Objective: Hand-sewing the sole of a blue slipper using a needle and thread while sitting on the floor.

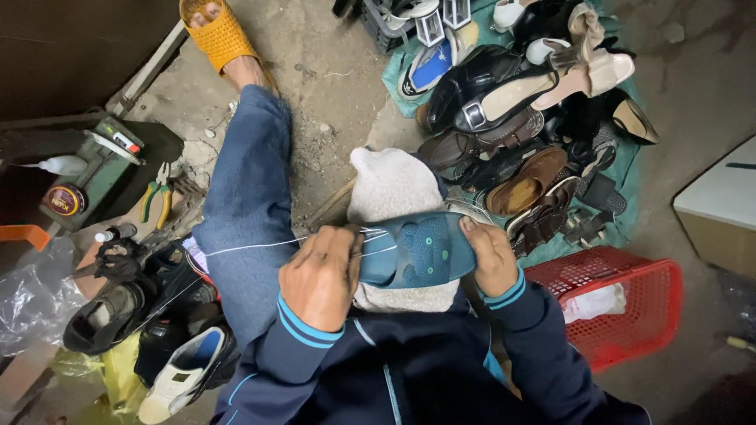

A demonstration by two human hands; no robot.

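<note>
Crowded floor: both hands (pixel 321 275) (pixel 492 256) grip teal slipper (pixel 417 250).

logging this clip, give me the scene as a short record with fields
left hand: pinching white thread at the slipper's edge
right hand: holding the teal slipper
under slipper: cream cloth on the lap
right side: shoe pile, red basket
left side: pliers, more shoes

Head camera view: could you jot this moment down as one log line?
left hand: pulling white thread | right hand: gripping teal rubber slipper | slipper rests on cream fleece cloth | red plastic basket alongside
</note>
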